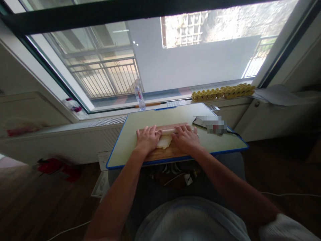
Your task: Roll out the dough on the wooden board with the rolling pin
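Observation:
A pale rolling pin (167,132) lies across a wooden board (160,154) on a small table. My left hand (148,138) rests over its left end, the fingers forward over the pin and the thumb pointing inward. Over the right end is my right hand (187,138), holding the pin in much the same way. Between my hands, on the near side of the pin, a flattened piece of pale dough (164,142) with an uneven edge lies on the board. My palms hide both ends of the pin.
The table (120,147) has a blue rim. A phone (200,123) with a cable lies at its right. Behind, a plastic bottle (139,98) and a yellow bumpy strip (223,93) sit along the windowsill. A red fire extinguisher (54,166) is on the floor at left.

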A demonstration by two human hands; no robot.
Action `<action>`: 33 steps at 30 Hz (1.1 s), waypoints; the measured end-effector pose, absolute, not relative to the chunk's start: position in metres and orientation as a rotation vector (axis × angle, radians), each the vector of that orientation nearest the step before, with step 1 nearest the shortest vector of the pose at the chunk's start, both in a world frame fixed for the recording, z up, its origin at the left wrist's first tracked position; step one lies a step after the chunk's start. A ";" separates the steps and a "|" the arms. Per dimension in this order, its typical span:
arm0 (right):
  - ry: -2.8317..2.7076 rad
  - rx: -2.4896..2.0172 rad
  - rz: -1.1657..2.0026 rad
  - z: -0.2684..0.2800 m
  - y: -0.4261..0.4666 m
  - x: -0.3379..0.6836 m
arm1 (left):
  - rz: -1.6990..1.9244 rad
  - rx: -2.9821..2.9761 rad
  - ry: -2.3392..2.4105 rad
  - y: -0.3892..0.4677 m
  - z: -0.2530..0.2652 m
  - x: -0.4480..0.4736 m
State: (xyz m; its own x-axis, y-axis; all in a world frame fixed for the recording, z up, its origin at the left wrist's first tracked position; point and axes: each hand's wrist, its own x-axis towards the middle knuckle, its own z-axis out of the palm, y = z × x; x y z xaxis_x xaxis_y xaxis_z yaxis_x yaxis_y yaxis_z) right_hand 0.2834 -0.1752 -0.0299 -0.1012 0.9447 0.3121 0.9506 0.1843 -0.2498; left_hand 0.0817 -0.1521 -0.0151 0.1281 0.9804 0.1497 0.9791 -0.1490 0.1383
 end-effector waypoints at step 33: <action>-2.150 -1.570 -0.015 -0.034 -0.242 0.278 | 0.584 2.610 1.993 -0.229 -0.040 0.065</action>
